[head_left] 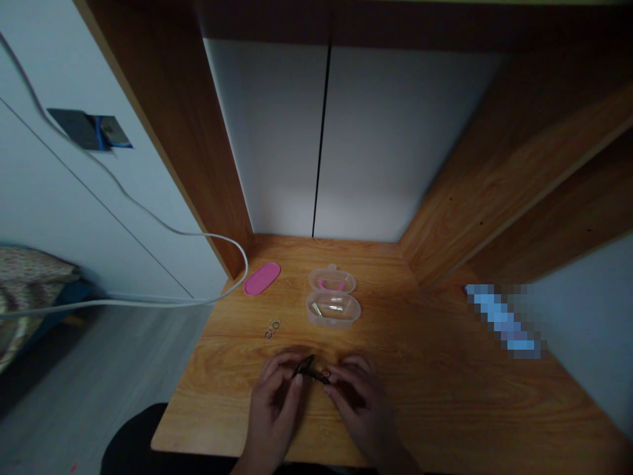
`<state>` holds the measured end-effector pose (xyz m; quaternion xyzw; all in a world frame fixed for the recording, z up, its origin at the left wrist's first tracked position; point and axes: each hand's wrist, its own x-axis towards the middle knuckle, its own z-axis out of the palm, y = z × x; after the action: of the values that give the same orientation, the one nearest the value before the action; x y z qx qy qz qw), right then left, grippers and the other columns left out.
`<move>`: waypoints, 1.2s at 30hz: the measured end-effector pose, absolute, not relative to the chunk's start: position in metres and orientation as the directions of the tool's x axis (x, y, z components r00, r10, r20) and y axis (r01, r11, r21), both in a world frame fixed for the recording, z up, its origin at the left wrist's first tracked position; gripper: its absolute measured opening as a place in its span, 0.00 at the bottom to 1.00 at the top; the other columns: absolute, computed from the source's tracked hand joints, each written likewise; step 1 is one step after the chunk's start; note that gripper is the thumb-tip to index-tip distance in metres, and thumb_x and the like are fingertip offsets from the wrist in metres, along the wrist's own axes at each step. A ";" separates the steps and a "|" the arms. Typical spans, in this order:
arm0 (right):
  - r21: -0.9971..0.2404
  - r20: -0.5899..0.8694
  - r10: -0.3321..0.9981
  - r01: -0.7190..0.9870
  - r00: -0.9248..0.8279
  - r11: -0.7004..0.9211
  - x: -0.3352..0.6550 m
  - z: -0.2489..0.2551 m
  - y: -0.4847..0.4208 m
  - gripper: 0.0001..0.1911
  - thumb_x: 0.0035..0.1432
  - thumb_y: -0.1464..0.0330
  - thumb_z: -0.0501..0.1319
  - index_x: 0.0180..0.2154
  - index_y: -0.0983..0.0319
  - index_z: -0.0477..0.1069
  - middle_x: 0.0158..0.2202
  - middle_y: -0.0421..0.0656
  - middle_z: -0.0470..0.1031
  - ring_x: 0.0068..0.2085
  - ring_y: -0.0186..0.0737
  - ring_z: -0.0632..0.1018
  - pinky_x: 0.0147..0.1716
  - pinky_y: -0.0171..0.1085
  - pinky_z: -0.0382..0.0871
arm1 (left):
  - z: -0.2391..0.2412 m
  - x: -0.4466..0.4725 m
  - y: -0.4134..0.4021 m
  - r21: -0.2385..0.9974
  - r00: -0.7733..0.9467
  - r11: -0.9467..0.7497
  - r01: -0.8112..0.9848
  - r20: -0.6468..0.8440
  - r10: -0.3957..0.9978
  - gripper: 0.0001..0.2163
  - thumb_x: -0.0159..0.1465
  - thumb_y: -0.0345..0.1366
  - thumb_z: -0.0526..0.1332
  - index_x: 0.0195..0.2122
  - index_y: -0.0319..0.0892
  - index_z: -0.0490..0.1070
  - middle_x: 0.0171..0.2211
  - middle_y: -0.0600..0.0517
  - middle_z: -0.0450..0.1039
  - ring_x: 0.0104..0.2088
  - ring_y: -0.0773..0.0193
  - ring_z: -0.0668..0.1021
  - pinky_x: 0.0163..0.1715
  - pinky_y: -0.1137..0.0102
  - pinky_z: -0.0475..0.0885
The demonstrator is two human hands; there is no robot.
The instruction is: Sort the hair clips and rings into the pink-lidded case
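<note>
My left hand (277,396) is closed in a pinch on a small dark V-shaped object (311,373), too dim to name more exactly. From the other side my right hand (360,402) is closed, fingertips pinching a small thin ring (325,374) at the object's right end. Both hands are just above the front part of the wooden table. Several similar small rings (272,328) lie in a cluster beyond my left hand. Farther off stands an open clear plastic case (333,322), with a light narrow piece in its base and something pink in its lid (332,280).
A pink oval tray (262,278) lies at the table's back left. A white cable (217,235) loops past that corner. Wooden side panels and a white back wall (366,152) enclose the table (445,396). A blurred-out blue item (502,321) is at the right.
</note>
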<state>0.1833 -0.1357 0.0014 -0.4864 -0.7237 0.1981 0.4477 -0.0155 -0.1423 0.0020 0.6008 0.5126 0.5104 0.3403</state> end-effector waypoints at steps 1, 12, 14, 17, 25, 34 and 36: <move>-0.710 0.446 0.888 0.559 -0.111 0.427 0.183 0.000 -0.136 0.16 0.59 0.71 0.66 0.49 0.51 0.75 0.35 0.40 0.79 0.41 0.44 0.78 0.44 0.44 0.74 | 0.000 -0.018 -0.143 0.955 -0.088 -0.225 0.192 0.245 0.965 0.10 0.67 0.38 0.59 0.30 0.42 0.74 0.45 0.44 0.76 0.49 0.51 0.77 0.50 0.59 0.71; -0.871 0.304 0.936 0.450 0.178 0.197 0.158 -0.010 -0.164 0.14 0.67 0.64 0.57 0.51 0.56 0.74 0.49 0.46 0.80 0.49 0.44 0.81 0.47 0.39 0.77 | -0.015 -0.028 -0.145 0.953 -0.068 -0.170 -0.252 0.158 0.985 0.14 0.65 0.38 0.62 0.24 0.42 0.63 0.33 0.46 0.80 0.37 0.55 0.81 0.41 0.63 0.75; -0.865 0.298 0.946 0.455 0.127 0.211 0.157 -0.006 -0.165 0.11 0.67 0.63 0.57 0.46 0.55 0.77 0.47 0.45 0.81 0.47 0.44 0.82 0.47 0.38 0.77 | -0.013 -0.028 -0.145 0.958 -0.062 -0.191 -0.212 0.182 0.981 0.14 0.65 0.38 0.61 0.23 0.42 0.63 0.39 0.43 0.81 0.43 0.51 0.81 0.45 0.61 0.75; -0.869 0.291 0.950 0.447 0.114 0.213 0.158 -0.001 -0.165 0.12 0.67 0.63 0.57 0.46 0.55 0.77 0.45 0.45 0.81 0.46 0.44 0.82 0.47 0.38 0.77 | -0.010 -0.029 -0.145 0.968 -0.074 -0.194 -0.161 0.184 0.980 0.15 0.63 0.39 0.62 0.22 0.42 0.63 0.44 0.40 0.81 0.49 0.47 0.80 0.49 0.58 0.74; -0.790 0.340 0.940 0.546 0.011 0.279 0.162 -0.004 -0.167 0.16 0.61 0.68 0.63 0.51 0.54 0.77 0.49 0.46 0.80 0.49 0.46 0.82 0.50 0.38 0.77 | 0.001 -0.017 -0.146 0.971 -0.124 0.018 -0.238 -0.049 0.991 0.15 0.64 0.41 0.64 0.27 0.44 0.59 0.27 0.49 0.79 0.29 0.60 0.82 0.33 0.69 0.76; -0.800 0.393 0.918 0.475 -0.047 0.367 0.167 -0.005 -0.166 0.19 0.57 0.67 0.69 0.51 0.50 0.78 0.48 0.44 0.82 0.47 0.46 0.83 0.47 0.36 0.80 | -0.002 -0.009 -0.147 0.933 0.008 0.088 -0.349 -0.091 0.996 0.16 0.66 0.40 0.65 0.47 0.45 0.58 0.30 0.51 0.80 0.22 0.65 0.79 0.26 0.71 0.76; -0.818 0.377 0.925 0.453 -0.044 0.355 0.167 -0.004 -0.165 0.18 0.56 0.67 0.69 0.49 0.51 0.79 0.46 0.44 0.82 0.46 0.46 0.84 0.45 0.36 0.80 | -0.005 -0.009 -0.147 0.938 0.018 0.087 -0.336 -0.086 0.996 0.14 0.65 0.40 0.65 0.45 0.43 0.61 0.31 0.50 0.80 0.21 0.67 0.78 0.23 0.73 0.74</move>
<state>0.1674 -0.1651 -0.0039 -0.5088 -0.6769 0.2522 0.4683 -0.0093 -0.1466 -0.0046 0.3854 0.4282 0.5548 0.6002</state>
